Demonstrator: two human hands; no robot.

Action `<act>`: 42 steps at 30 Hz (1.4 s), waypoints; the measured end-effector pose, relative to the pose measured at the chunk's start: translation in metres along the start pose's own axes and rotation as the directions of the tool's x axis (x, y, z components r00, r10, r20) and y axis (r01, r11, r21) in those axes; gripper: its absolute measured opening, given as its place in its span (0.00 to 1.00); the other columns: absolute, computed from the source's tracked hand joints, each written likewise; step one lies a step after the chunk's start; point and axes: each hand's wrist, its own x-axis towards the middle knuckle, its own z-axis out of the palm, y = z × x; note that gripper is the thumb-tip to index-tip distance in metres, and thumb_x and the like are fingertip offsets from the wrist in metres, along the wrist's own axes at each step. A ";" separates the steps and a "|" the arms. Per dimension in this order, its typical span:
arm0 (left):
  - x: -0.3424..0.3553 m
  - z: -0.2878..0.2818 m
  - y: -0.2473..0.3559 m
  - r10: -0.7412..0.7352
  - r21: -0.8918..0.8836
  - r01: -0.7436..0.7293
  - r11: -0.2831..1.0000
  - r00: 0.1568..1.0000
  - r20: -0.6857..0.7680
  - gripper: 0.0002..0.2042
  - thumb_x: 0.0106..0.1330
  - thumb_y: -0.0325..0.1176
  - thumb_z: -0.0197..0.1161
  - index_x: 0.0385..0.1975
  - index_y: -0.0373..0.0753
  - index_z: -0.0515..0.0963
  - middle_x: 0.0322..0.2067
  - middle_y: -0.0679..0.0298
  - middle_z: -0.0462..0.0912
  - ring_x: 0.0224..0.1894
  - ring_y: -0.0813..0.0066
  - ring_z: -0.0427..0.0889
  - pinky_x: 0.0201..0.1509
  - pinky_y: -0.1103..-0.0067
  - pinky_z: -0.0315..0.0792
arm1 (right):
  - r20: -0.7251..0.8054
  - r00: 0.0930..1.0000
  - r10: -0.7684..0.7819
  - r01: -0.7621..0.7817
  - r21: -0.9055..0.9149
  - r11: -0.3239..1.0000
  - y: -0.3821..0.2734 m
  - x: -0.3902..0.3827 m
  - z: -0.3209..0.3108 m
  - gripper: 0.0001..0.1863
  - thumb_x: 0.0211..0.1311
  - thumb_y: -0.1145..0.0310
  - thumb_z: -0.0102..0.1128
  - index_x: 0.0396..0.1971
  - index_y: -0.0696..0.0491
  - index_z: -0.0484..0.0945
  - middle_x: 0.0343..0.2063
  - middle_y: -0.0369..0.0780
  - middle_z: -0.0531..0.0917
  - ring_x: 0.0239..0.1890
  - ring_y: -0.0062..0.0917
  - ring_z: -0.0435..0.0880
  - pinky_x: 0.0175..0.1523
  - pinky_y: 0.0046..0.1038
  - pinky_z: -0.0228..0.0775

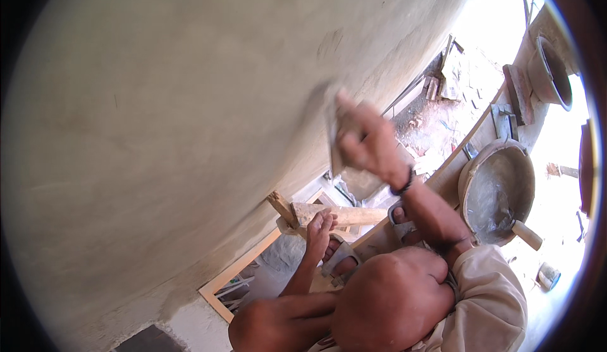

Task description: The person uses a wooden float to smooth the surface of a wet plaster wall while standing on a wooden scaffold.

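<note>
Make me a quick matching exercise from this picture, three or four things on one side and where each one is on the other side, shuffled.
Things:
1. plastering float
2. mortar pan
3. wristband
4. wooden pole

Places:
A. under the bare foot
B. on the planks at the right
C. pressed flat on the grey wall
D. around the right hand's wrist

Pairs: 1-C, 2-B, 3-D, 4-A

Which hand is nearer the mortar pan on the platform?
Right. The right hand presses a float against the plastered wall, just left of the mortar pan. No left hand is visible.
</note>
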 end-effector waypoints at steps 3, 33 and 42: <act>0.003 0.004 0.013 0.048 0.013 -0.048 0.999 0.999 -0.006 0.19 0.76 0.38 0.51 0.58 0.30 0.70 0.43 0.58 0.80 0.43 0.74 0.81 0.50 0.79 0.75 | -0.211 0.976 -0.042 0.026 -0.082 0.996 -0.032 0.062 -0.048 0.30 0.50 0.70 0.54 0.58 0.57 0.75 0.27 0.47 0.82 0.28 0.35 0.83 0.39 0.34 0.77; -0.006 -0.005 0.003 0.085 0.040 -0.084 0.996 0.996 -0.021 0.20 0.75 0.38 0.51 0.59 0.29 0.69 0.44 0.59 0.80 0.44 0.76 0.79 0.51 0.79 0.73 | -0.153 0.987 0.036 -0.033 0.022 0.999 0.040 -0.003 0.014 0.30 0.55 0.74 0.55 0.63 0.57 0.69 0.27 0.43 0.78 0.29 0.28 0.78 0.33 0.32 0.75; -0.005 -0.011 -0.015 0.020 0.045 -0.019 0.999 0.999 -0.039 0.20 0.75 0.37 0.51 0.58 0.28 0.69 0.43 0.60 0.80 0.42 0.77 0.79 0.50 0.80 0.73 | 0.245 0.963 0.111 -0.078 -0.143 0.987 0.011 -0.073 0.100 0.41 0.50 0.73 0.61 0.69 0.56 0.59 0.33 0.47 0.73 0.30 0.37 0.78 0.32 0.36 0.76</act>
